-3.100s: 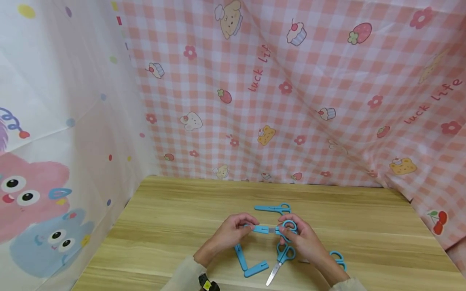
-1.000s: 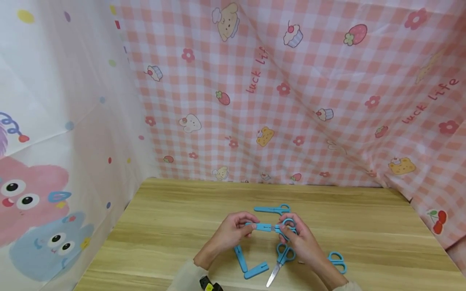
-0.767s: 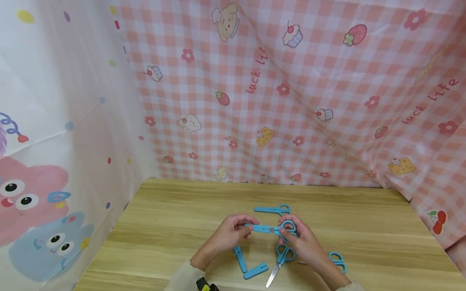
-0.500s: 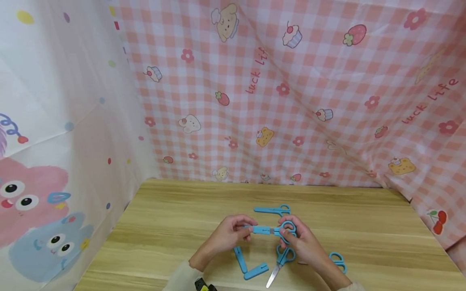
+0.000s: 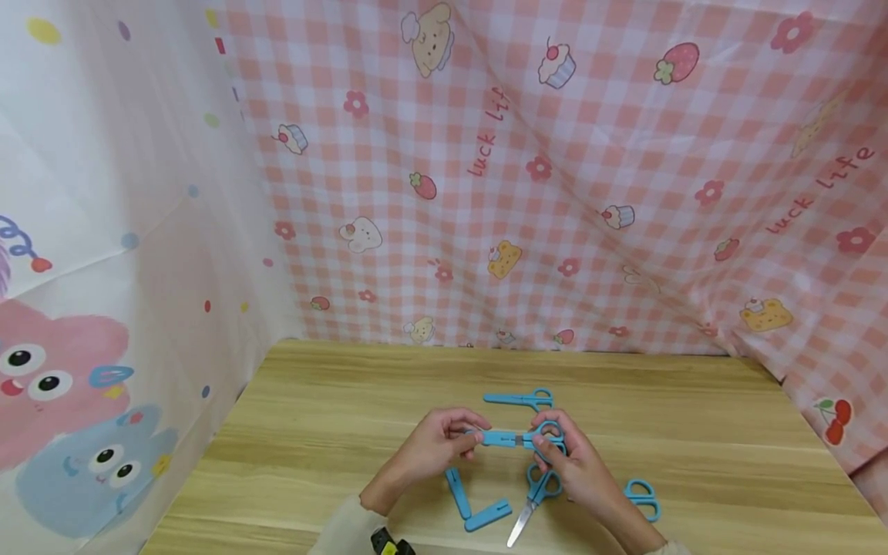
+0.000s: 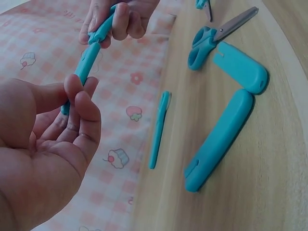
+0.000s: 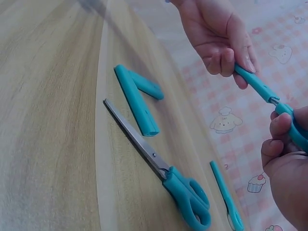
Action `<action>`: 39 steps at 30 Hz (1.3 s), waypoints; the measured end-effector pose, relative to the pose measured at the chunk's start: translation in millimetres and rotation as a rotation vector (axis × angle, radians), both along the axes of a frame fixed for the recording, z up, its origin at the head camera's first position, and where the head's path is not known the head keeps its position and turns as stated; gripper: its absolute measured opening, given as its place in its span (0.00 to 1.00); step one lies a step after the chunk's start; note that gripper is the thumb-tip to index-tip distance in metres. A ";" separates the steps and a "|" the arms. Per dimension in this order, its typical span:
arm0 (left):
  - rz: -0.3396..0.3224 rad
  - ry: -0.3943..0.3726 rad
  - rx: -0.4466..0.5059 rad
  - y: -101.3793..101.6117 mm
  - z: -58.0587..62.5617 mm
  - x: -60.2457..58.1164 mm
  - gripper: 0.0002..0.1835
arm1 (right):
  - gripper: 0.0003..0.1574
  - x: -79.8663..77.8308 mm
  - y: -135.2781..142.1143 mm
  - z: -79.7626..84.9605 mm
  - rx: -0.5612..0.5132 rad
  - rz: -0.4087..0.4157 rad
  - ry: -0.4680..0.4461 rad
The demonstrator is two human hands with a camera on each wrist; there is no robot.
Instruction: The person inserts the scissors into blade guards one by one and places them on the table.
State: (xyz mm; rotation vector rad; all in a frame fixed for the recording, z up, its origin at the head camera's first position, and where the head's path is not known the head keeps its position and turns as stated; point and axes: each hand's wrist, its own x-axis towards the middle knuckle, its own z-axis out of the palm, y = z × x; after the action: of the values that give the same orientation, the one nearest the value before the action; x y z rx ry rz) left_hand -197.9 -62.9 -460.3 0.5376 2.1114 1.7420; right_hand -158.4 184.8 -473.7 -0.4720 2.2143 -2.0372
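My left hand (image 5: 433, 447) pinches a blue scissors sheath (image 5: 498, 438) between thumb and fingers, above the table. My right hand (image 5: 583, 466) grips the blue handles of a pair of scissors (image 7: 284, 110), whose blades sit mostly inside that sheath. A short strip of metal shows between sheath and handles. Below the hands lie two loose blue sheaths, one slanted sheath (image 5: 458, 495) and one nearer sheath (image 5: 489, 516), ends close together. Beside them lie bare-bladed scissors (image 5: 523, 521), handles pointing away from me.
Beyond the hands lies a sheathed pair of blue scissors (image 5: 509, 399). More blue-handled scissors (image 5: 645, 501) lie at the right, their blades hidden by my right forearm. The wooden table (image 5: 333, 401) meets a pink checked cloth (image 5: 388, 262) at the back and a white printed cloth at the left.
The scissors sit slightly deeper in the sheath than about three seconds ago. Half a second ago the sheath's slot was turned out of sight; now it shows again. Both hands keep their holds.
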 end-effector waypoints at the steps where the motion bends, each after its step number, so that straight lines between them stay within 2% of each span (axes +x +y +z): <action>1: -0.002 0.000 -0.001 0.1 0.3 -0.4 0.09 | 0.11 0.2 -0.3 0.7 0.001 -0.007 -0.001; 17: 0.001 0.052 -0.001 3.7 -1.0 -1.0 0.07 | 0.12 0.8 -3.6 4.6 -0.068 -0.007 -0.035; 39: 0.010 0.063 -0.014 8.4 2.9 -0.5 0.10 | 0.11 -0.5 -2.9 1.4 -0.043 -0.026 -0.056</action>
State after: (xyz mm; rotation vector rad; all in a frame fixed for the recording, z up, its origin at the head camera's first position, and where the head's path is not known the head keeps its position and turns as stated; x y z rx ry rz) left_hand -198.4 -54.4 -457.4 0.5866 2.1703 1.7361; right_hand -158.9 181.9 -472.2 -0.3867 2.1605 -2.0878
